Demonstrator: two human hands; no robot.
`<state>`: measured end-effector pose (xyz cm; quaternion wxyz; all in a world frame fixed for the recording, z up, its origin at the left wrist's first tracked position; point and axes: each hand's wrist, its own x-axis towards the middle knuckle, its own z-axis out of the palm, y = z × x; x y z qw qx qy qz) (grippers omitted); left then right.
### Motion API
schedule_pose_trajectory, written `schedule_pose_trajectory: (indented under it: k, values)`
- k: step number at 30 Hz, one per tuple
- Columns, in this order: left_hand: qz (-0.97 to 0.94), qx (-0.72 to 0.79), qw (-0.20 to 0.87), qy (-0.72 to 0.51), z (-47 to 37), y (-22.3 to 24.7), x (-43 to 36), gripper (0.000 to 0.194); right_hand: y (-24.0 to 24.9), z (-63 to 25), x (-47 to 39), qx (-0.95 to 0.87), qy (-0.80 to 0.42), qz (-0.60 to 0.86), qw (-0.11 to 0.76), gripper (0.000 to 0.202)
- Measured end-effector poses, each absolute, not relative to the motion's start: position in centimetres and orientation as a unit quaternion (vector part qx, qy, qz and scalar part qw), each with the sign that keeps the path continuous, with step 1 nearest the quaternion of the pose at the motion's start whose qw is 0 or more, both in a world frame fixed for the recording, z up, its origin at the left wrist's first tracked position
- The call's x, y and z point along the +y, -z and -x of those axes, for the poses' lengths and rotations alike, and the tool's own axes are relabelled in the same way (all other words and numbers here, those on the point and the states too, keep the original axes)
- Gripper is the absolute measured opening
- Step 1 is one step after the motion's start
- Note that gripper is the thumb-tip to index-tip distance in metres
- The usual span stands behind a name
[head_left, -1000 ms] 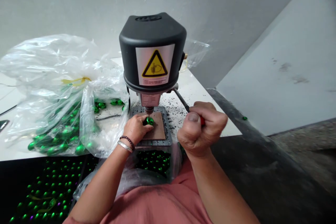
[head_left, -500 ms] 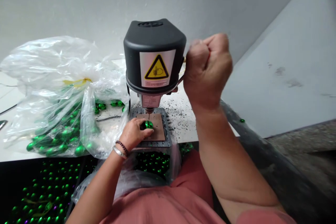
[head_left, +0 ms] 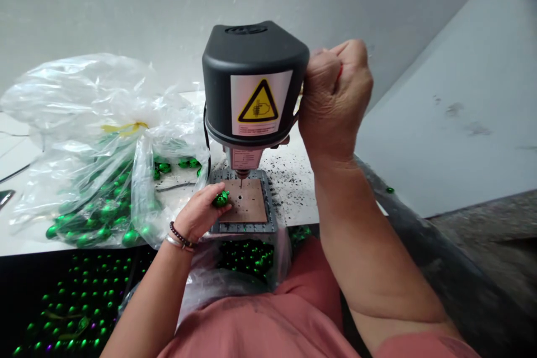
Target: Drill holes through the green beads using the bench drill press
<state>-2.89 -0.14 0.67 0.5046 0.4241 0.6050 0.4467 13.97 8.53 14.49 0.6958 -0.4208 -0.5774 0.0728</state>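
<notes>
A shiny green ball (head_left: 221,198) is held in the fingers of my left hand (head_left: 201,210), over the left edge of a brown board (head_left: 251,204). The board has a small dark hole and lies on the grey base (head_left: 271,218) of a drill press. Above the board, the thin drill bit (head_left: 241,183) points down, apart from the ball. My right hand (head_left: 335,100) is closed in a fist at the right side of the black drill head (head_left: 255,84); the lever it grips is mostly hidden behind the fingers.
Left of the press, a clear plastic bag (head_left: 96,179) holds several green balls. Dark shavings (head_left: 289,184) lie on the white table right of the base. Many green balls (head_left: 79,296) show below the table edge at the lower left.
My left hand has drawn the green ball leftward, away from beneath the drill bit, uncovering the hole in the board. My right hand remains closed beside the drill head. The view has shifted slightly.
</notes>
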Motion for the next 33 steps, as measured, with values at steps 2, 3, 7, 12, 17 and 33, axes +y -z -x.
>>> schedule_pose_trajectory:
  k: [2,3,7,12,17,33]
  values:
    - [-0.355,0.563,0.574,-0.476,2.9,-0.9,-0.2,0.013,-14.4,-14.0,8.6,-0.577,-0.073,0.411,0.702,0.026]
    - [-0.314,0.541,0.605,-0.492,2.9,-1.0,-0.3,0.014,-14.4,-14.0,8.6,-0.578,-0.073,0.405,0.704,0.026]
    - [-0.291,0.517,0.631,-0.500,2.9,-1.2,-0.3,0.036,-14.4,-14.0,8.5,-0.588,-0.077,0.401,0.698,0.025]
    - [-0.443,0.607,0.510,-0.419,2.4,-0.4,0.3,0.043,-14.4,-14.1,8.6,-0.588,-0.068,0.393,0.704,0.027]
    - [-0.529,0.635,0.428,-0.366,1.9,0.4,0.9,0.034,-14.5,-14.0,8.5,-0.583,-0.083,0.389,0.708,0.028]
    - [-0.682,0.653,0.245,-0.221,0.9,0.9,2.4,0.039,-14.5,-14.3,8.3,-0.595,-0.088,0.399,0.692,0.027]
